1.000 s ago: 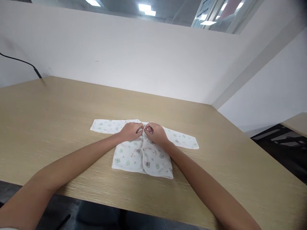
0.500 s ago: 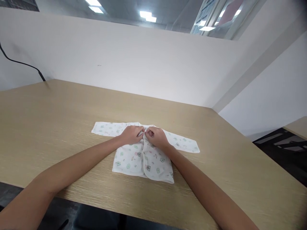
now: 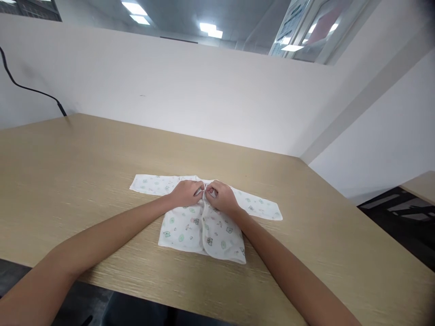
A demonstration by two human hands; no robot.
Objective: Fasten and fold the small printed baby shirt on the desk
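A small white baby shirt [image 3: 183, 228] printed with green and grey animal figures lies flat on the table, its two sleeves stretched out to the sides. Its front opening runs down the middle, one edge lapping over the other near the hem. My left hand [image 3: 186, 193] pinches the cloth at the opening just below the neckline. Close against it, my right hand [image 3: 222, 197] is curled with its fingertips pinching the opposite edge at the same spot. Whatever fastener sits between the fingertips is too small and covered to make out.
The wooden table [image 3: 102, 158] reaches back to a white partition [image 3: 204, 90]. A black cable [image 3: 34, 90] comes down at the left back corner. Below the front edge a dark chair [image 3: 136, 310] shows. At the right stands another table edge [image 3: 421, 185].
Both hands stay at the shirt's opening with hardly any movement; the right fingers shift slightly. The camera view has tilted a little, so the scene sits slightly lower.
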